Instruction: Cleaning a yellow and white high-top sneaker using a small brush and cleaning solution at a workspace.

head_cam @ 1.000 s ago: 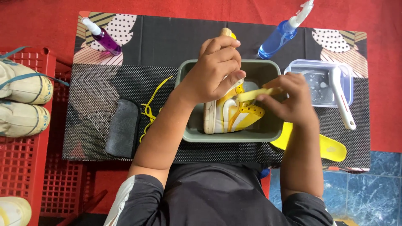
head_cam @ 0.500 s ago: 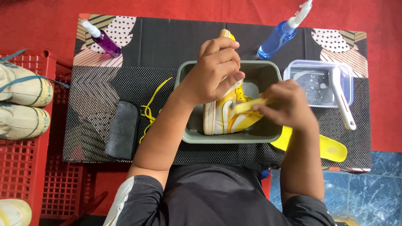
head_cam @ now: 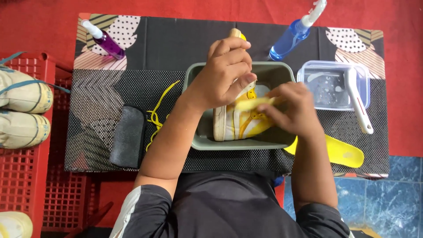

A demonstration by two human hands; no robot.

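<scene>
A white and yellow sneaker (head_cam: 240, 122) lies in a grey-green tub (head_cam: 207, 134) on the black mat. My left hand (head_cam: 222, 77) is closed around a wooden-handled brush (head_cam: 235, 33), held over the shoe's upper. My right hand (head_cam: 293, 108) pinches the shoe's yellow tongue (head_cam: 251, 103) and holds it out to the side. The brush head is hidden under my left hand.
Loose yellow laces (head_cam: 156, 115) and a dark cloth (head_cam: 128, 135) lie left of the tub. A yellow insole (head_cam: 343, 153) sits right. A clear water box (head_cam: 330, 86) with a white brush (head_cam: 358, 105), blue spray bottle (head_cam: 293, 34), purple spray bottle (head_cam: 105, 39), red crate (head_cam: 31, 176) with shoes (head_cam: 22, 110).
My right hand has pulled the yellow tongue leftward and lower over the shoe. My left hand with the brush has stayed in nearly the same place.
</scene>
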